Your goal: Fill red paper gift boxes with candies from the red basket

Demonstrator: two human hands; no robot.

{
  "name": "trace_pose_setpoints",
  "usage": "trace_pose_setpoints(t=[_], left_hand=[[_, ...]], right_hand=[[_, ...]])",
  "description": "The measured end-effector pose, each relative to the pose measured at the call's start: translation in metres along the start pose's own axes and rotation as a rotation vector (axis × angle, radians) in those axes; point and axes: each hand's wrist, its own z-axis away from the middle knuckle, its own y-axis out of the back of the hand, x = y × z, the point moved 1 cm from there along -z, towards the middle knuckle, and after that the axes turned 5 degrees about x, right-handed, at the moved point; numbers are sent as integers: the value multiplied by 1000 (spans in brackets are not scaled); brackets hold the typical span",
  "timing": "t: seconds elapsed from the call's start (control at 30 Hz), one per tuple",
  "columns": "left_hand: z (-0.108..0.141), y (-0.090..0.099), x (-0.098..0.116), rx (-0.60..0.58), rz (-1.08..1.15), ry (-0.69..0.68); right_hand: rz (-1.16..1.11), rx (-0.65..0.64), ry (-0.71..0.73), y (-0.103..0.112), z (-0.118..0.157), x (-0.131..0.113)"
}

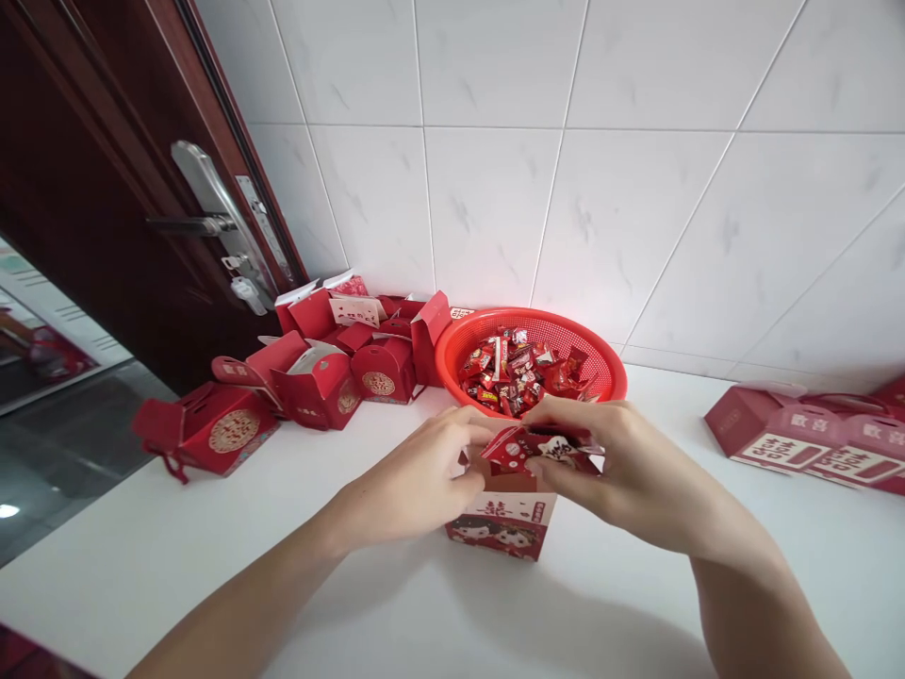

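A small red and white box (499,533) with printed cartoon faces stands upright on the white table (396,613). Over its open top, my left hand (431,471) pinches the left part of a red printed flap or packet (513,448). My right hand (615,462) has its thumb in front of the same piece and its fingers behind, at the right end. Whether this piece belongs to the box is hard to tell. Just behind my hands is a red plastic basket (614,363) holding several wrapped candies (519,368).
Several red boxes (315,382), some open, crowd the table's back left. More red boxes (798,438) line the right side. A tiled wall (495,207) rises behind the table. The dark red door (120,189) with a metal handle is at the left.
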Motion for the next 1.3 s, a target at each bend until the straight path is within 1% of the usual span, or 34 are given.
trace_pose_setpoints(t=[0.07,0.17,0.3,0.4,0.5,0.7,0.8,0.87,1.07,1.2,1.3], left_hand=[[3,0,1,5,-31,-24],[9,1,2,-19,-47,-54],[19,5,3,-17,-107,-55],[27,4,8,-45,-135,-79],[33,0,14,-77,-112,-113],[35,-5,20,-57,-112,-123],[36,-5,20,-59,-121,-112],[36,-5,20,-50,-120,-107],[37,-6,18,-29,-99,-66],[39,-6,18,-21,-80,-71],[40,-7,17,-19,-105,-79]], right_hand=[[27,-30,12,-5,0,-1],[97,-90,3,-10,0,0],[213,-135,-24,-8,4,1],[282,-136,-15,-6,13,-2],[331,-132,7,-9,20,-6],[425,-124,28,-16,24,-6],[461,-94,26,-16,24,-5],[433,-86,19,-17,24,-5],[225,-127,-36,-21,17,-4],[117,-177,-68,-18,15,-2],[97,-188,-80,-14,15,-2]])
